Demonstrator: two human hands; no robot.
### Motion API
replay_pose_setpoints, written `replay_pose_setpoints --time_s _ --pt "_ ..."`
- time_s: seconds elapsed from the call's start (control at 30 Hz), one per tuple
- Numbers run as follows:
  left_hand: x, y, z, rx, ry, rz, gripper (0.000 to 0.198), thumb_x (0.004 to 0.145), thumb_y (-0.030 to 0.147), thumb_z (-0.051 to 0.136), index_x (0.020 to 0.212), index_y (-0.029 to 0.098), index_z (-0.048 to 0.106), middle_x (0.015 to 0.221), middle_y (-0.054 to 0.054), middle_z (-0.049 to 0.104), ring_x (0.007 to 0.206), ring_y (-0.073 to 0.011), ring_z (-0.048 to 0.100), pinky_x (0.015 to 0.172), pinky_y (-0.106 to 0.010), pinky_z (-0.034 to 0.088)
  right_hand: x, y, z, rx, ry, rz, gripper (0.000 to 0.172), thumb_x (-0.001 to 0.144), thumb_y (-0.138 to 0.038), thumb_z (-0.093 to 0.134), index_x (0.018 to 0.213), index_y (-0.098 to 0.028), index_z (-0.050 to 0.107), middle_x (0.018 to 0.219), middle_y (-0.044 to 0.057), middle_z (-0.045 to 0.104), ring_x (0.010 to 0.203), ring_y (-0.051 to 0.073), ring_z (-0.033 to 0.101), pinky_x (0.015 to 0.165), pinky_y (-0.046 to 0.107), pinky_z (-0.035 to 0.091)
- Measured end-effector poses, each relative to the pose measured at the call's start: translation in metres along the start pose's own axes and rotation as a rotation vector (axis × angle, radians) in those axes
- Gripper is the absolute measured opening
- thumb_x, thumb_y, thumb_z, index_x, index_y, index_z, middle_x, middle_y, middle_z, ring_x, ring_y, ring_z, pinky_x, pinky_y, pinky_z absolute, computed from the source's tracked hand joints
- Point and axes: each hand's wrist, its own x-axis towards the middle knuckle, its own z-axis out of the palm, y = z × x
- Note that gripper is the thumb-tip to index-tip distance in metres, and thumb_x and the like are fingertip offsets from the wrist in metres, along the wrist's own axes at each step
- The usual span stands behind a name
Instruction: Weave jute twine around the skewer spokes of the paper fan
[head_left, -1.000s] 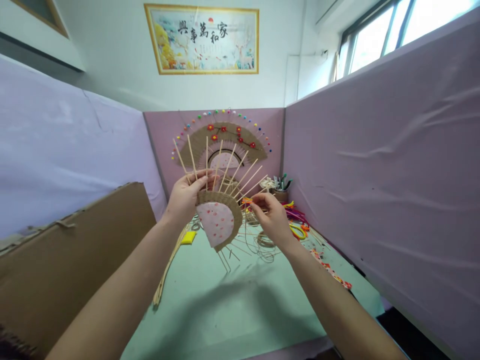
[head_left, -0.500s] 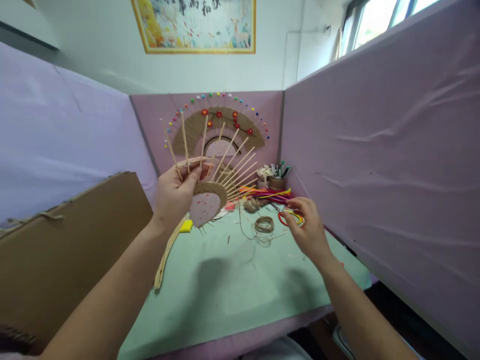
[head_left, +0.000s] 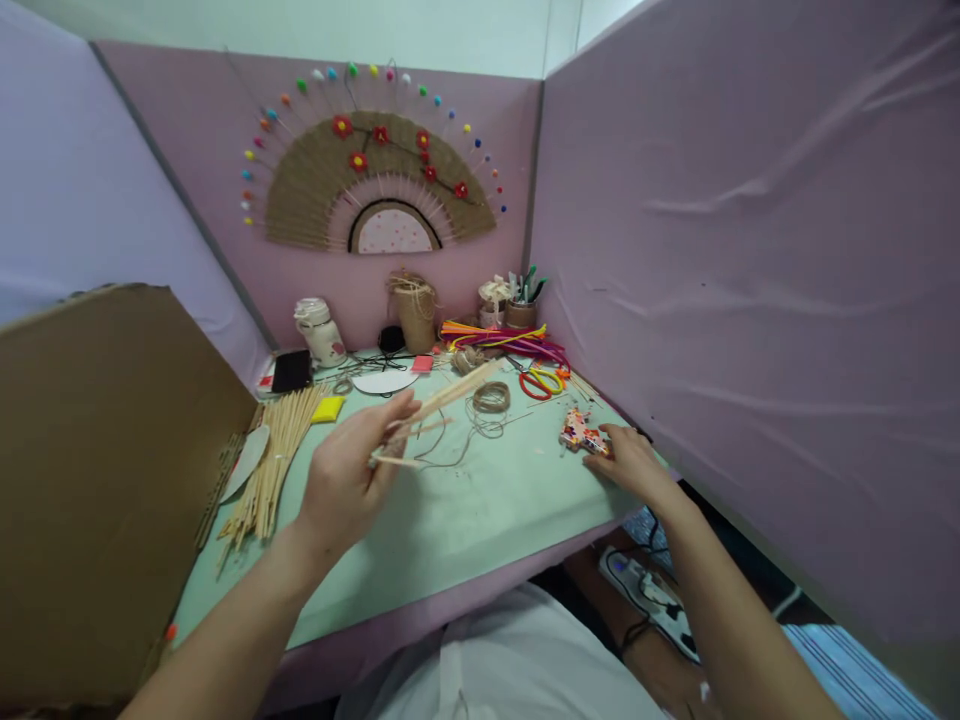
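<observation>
Head view: the left hand (head_left: pixel 346 482) is closed around a few thin wooden sticks (head_left: pixel 448 393). They are pale and straight, and fan out from the fingers toward the far side of the desk (head_left: pixel 465 530). Blur hides whatever joins them at the palm. This hand hovers above the desk's middle. The right hand (head_left: pixel 634 465) lies low at the right edge, fingers stretched out, tips touching a small flat patterned piece (head_left: pixel 580 432). Whether it grips that piece cannot be told.

The desk top is smooth, matte, pale green. A round twine coil (head_left: pixel 491 397) lies between the hands toward the far side, and red-handled scissors (head_left: pixel 540 382) lie just beyond it. A stick pile (head_left: pixel 276 455) runs along the left edge beside a tall brown cardboard sheet (head_left: pixel 97 480). Open green surface shows from the hands to the near edge. Fabric panels (head_left: pixel 712 250) wall the left, far and right sides.
</observation>
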Motion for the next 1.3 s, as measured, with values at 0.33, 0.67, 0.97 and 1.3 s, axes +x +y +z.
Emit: replay_pose_setpoints --time_s 0.33,0.67,0.97,1.3 --pt "-0.074 0.025 0.041 -0.036 -0.206 0.223 0.04 0.088 0.01 0.053 0.129 0.01 0.053 0.117 -0.016 0.068 0.113 -0.0242 0.062 0.101 -0.044 0.049 0.022 -0.003 0.006 0.023 -0.097 -0.056 0.056 0.084 -0.042 0.062 0.129 -0.01 0.055 0.115 0.021 0.064 0.108 0.032 0.059 0.086 0.035 0.043" --pt "-0.083 0.032 0.05 0.007 -0.226 0.237 0.03 0.09 0.011 0.052 0.119 0.008 0.06 0.103 -0.013 0.071 0.097 -0.0227 0.063 0.089 -0.042 0.054 -0.025 -0.009 -0.007 0.53 0.22 0.043 0.048 0.081 -0.048 0.06 0.117 -0.017 0.061 0.106 0.013 0.065 0.095 0.027 0.058 0.084 0.041 0.047" --pt "-0.082 0.032 0.048 -0.005 -0.192 0.227 0.03 0.09 0.01 0.05 0.118 0.011 0.06 0.102 -0.013 0.071 0.098 -0.0232 0.063 0.086 -0.04 0.055 -0.082 -0.057 -0.018 1.53 -0.033 0.24 0.038 0.071 -0.045 0.073 0.097 -0.02 0.064 0.084 0.003 0.061 0.064 0.012 0.055 0.052 0.024 0.044" --pt "-0.079 0.027 0.038 0.0 -0.15 0.198 0.032 0.087 0.008 0.054 0.119 0.013 0.062 0.105 -0.013 0.071 0.102 -0.023 0.063 0.087 -0.038 0.054 -0.111 -0.098 0.01 1.54 -0.018 0.212 0.032 0.07 -0.04 0.075 0.089 -0.017 0.063 0.059 -0.005 0.05 0.047 0.009 0.039 0.042 0.023 0.03"
